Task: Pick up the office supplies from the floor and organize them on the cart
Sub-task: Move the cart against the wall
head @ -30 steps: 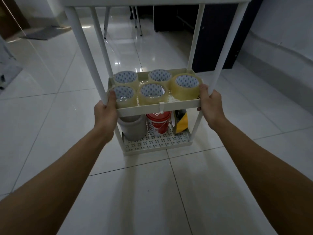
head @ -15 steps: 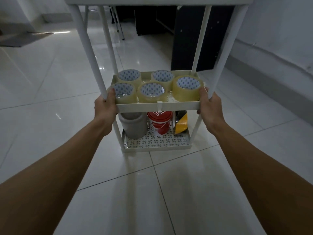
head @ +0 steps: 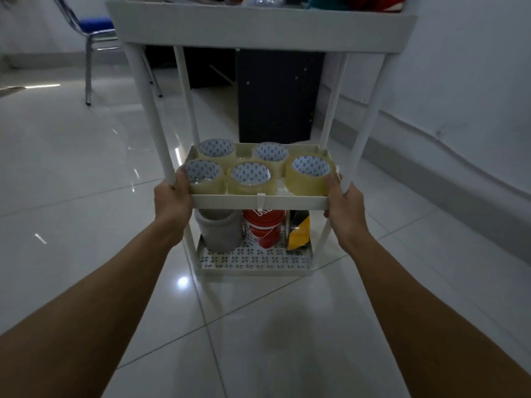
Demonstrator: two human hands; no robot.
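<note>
On the glossy white tiled floor stands a white plastic cart of three tiers, its shelves joined by smooth round posts; the middle shelf is a shallow rectangular tray with a low rim, gripped at both near corners. The left hand curls around the near-left corner where the post meets the tray, thumb lying over the rim beside a tape roll; the right hand wraps the near-right corner likewise, thumb on top, the other fingers tucked under the shelf and out of sight. Five rolls of clear packing tape lie flat on this shelf, squat cylinders with a yellowish glossy film and white cardboard cores printed with small blue marks; three sit in the near row, two behind, packed close together. Beneath, the bottom shelf has a perforated patterned floor; on it stand a dull grey round pot, a red plastic bucket with white lettering, and a roll of yellow-and-black striped tape set on edge. The top shelf holds several items too cropped and dim to identify. Behind the cart are a dark cabinet and, to the left, a chrome-legged chair with a blue seat.
</note>
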